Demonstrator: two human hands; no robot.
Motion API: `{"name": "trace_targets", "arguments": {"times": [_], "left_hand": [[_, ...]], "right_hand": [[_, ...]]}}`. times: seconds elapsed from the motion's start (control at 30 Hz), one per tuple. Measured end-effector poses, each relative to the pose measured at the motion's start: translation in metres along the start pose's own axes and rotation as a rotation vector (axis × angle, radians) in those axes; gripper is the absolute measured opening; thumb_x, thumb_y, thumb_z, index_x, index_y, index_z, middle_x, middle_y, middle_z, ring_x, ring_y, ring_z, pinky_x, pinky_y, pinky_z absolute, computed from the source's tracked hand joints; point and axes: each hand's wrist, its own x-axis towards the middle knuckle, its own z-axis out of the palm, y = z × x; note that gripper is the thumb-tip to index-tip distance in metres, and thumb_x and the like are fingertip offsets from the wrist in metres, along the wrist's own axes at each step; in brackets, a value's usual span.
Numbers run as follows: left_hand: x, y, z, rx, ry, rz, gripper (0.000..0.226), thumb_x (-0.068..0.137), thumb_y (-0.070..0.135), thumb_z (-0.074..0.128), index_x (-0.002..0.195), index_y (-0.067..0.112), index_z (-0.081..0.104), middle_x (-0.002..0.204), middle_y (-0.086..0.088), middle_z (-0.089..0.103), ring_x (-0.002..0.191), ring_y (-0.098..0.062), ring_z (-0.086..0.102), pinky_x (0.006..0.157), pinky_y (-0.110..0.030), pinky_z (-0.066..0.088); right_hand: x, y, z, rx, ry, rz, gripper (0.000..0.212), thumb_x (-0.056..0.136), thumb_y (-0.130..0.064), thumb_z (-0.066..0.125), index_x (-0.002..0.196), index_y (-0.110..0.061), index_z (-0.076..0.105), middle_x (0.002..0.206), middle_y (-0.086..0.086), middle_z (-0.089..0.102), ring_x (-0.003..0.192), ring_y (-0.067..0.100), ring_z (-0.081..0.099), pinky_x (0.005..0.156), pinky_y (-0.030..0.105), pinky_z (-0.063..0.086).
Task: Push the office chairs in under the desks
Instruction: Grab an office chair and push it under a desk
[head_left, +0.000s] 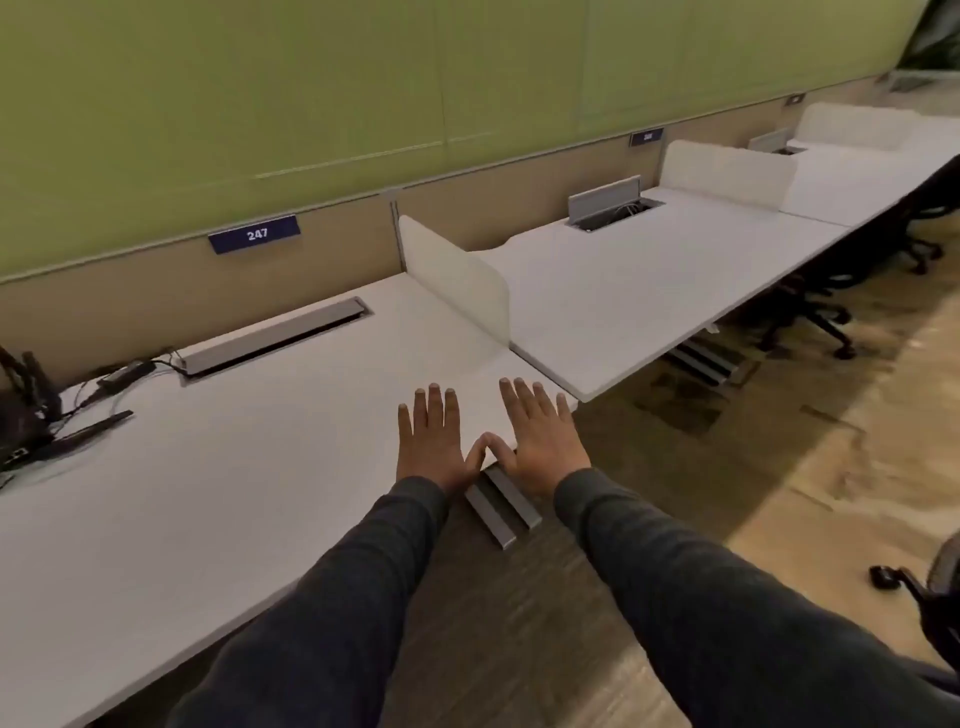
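Dark grey sleeves fill the bottom of the frame, running up to two bare hands held flat at centre. At centre left the left hand (430, 441) hovers palm down, fingers spread and holding nothing, over the long white desk marked 247 (197, 499); whether it touches the top I cannot tell. Just right of it the right hand (543, 441) is equally open and empty over the desk's corner, thumbs nearly meeting above the grey metal desk foot (501, 512) on the floor.

Further right, in the upper right, black office chairs on castor bases (810, 317) appear already tucked under the neighbouring white desk (649, 291), legs splayed out toward the wood floor. At the lower right edge a black mesh office chair (930, 592) stands well clear of any desk, only its armrest and part of its back showing, so its facing is unclear.

That chair seems next. To do it well, turn right, take the backrest with both hands, swing the seat toward the desk edge, and roll it straight in, keeping the castors off the desk foot.
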Motion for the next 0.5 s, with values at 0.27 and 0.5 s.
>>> {"name": "trace_targets", "arguments": {"times": [0.27,0.5], "left_hand": [[0.016,0.109,0.007,-0.041,-0.026,0.160,0.093,0.093,0.074,0.013,0.161,0.012,-0.003,0.168,-0.013,-0.009,0.154,-0.031,-0.012,0.121,-0.051,-0.012],[0.032,0.247,0.013,-0.031,-0.012,0.284,0.090,0.095,0.069,0.021,0.160,0.010,0.004,0.168,-0.015,0.001,0.154,-0.033,-0.003,0.123,-0.054,-0.001]], "right_hand": [[-0.040,0.111,-0.009,-0.036,0.087,0.160,0.083,0.096,-0.068,0.020,0.159,-0.021,-0.005,0.167,0.009,0.002,0.153,0.033,0.002,0.121,0.058,0.002],[-0.091,0.232,-0.025,-0.038,0.136,0.270,0.083,0.095,-0.068,0.020,0.160,-0.020,0.002,0.167,0.010,0.010,0.153,0.032,0.007,0.121,0.056,0.003]]}}
